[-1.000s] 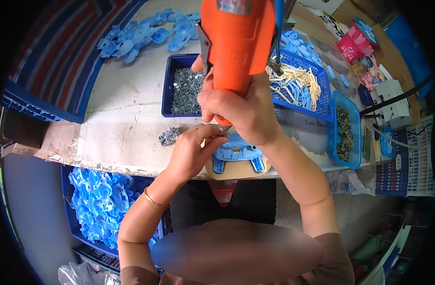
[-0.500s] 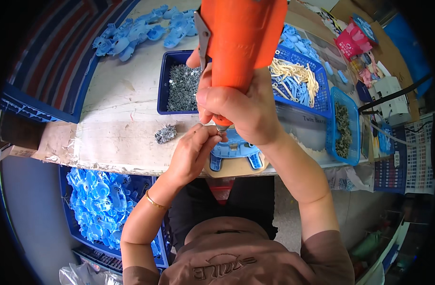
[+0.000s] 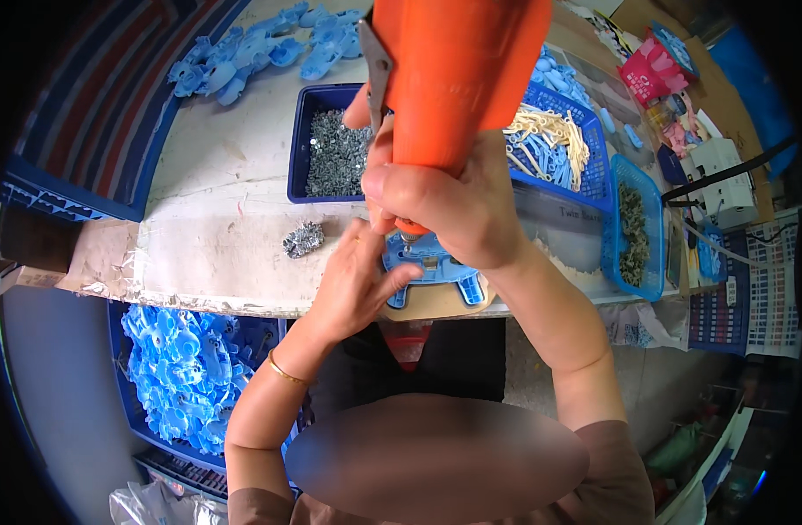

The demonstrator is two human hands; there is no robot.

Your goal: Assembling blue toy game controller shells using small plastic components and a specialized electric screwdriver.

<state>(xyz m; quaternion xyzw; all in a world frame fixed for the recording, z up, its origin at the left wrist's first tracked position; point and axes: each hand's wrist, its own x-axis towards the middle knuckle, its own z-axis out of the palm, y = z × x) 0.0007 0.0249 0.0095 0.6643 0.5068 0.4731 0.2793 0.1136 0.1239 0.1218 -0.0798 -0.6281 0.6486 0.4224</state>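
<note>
My right hand [image 3: 458,206] is wrapped round a large orange power screwdriver [image 3: 444,87] with a grey metal lever on its left side. Its tip points down at a light-blue plastic part [image 3: 431,269] lying on a tan board [image 3: 436,306] at the bench's near edge. My left hand [image 3: 353,284] rests at the left side of that part, fingers stretched out and thumb apart, with nothing visible in it. Left of this hand lies a small heap of silvery screws [image 3: 303,239]. The orange body and my right hand hide some of the blue part.
Behind my hands stands a dark blue tray [image 3: 293,149] of small metal pieces. To the right are a blue basket [image 3: 598,144] of cream and blue parts and a light-blue basket [image 3: 654,227] of screws. Blue shells [image 3: 269,48] lie far left; a crate [image 3: 125,385] below holds more.
My left hand has let go by the driver's tip; its pinched fingers have spread and drawn back slightly left. The screwdriver's upper body has shifted a little to the right.
</note>
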